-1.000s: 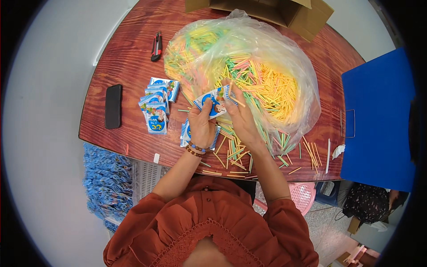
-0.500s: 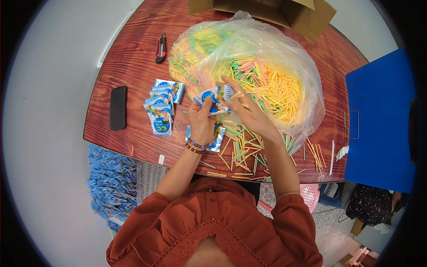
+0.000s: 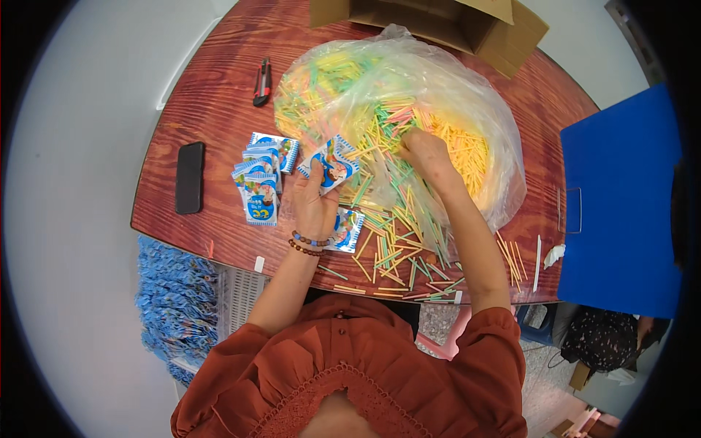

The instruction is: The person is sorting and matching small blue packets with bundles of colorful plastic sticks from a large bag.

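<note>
My left hand (image 3: 314,197) is closed on a small blue-and-white packet (image 3: 332,166), tilted above the table. My right hand (image 3: 426,155) is at the mouth of a clear plastic bag (image 3: 504,109), fingers curled down among thin yellow, green and pink sticks (image 3: 467,150). What those fingertips hold, if anything, is hidden. Loose sticks (image 3: 394,255) lie scattered on the table between my forearms. Another packet (image 3: 347,230) lies flat, partly covered by my left wrist. To the left of that hand is an overlapping pile of similar packets (image 3: 261,201).
On the wooden table (image 3: 219,95) lie a black phone (image 3: 190,177) and a red-and-black box cutter (image 3: 262,82). An open cardboard box (image 3: 423,29) stands at the far edge, a blue panel (image 3: 617,204) at the right. Many blue packets (image 3: 179,292) hang or pile below the left edge.
My right hand has left the packet and moved right to the sticks in the bag. The packet in my left hand has shifted slightly left and turned.
</note>
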Tool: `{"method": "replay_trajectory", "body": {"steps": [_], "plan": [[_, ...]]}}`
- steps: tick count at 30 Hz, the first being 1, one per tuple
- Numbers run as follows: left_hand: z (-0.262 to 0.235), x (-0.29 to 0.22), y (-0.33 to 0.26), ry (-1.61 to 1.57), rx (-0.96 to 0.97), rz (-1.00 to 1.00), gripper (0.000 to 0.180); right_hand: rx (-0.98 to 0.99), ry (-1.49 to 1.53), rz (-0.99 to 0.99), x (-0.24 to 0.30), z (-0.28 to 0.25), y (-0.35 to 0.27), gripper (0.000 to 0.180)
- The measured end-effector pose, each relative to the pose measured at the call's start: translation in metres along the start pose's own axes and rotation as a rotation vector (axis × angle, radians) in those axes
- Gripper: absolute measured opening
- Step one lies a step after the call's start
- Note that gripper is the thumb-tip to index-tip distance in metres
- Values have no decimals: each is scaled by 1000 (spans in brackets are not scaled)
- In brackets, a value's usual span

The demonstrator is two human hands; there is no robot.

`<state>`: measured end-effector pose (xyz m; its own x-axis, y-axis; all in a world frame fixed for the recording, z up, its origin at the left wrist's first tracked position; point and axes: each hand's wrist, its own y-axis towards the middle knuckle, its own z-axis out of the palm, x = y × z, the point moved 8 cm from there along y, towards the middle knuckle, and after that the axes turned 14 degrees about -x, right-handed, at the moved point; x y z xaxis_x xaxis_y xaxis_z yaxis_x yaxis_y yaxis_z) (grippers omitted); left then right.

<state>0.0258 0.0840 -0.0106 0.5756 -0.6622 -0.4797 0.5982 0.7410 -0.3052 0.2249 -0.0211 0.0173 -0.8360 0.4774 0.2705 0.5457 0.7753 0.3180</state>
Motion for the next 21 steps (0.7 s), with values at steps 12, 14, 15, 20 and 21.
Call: {"method": "replay_trajectory", "body": {"steps": [12, 14, 15, 20, 21], "plan": [[-2, -8, -3, -55, -1, -9, 19, -197, 459, 213, 5, -56, -4, 8], [-8, -8, -2, -34, -24, -12, 18, -378, 944, 448, 29, -88, -12, 8], [-8, -9, -4, -40, -27, -8, 18, -373, 943, 442, 51, -93, -15, 8], [5, -10, -15, -25, 3, -22, 18, -586, 1296, 351, 116, -95, -25, 10], [7, -11, -17, -26, 4, -17, 18, -551, 1291, 332, 122, -89, -24, 11]]}}
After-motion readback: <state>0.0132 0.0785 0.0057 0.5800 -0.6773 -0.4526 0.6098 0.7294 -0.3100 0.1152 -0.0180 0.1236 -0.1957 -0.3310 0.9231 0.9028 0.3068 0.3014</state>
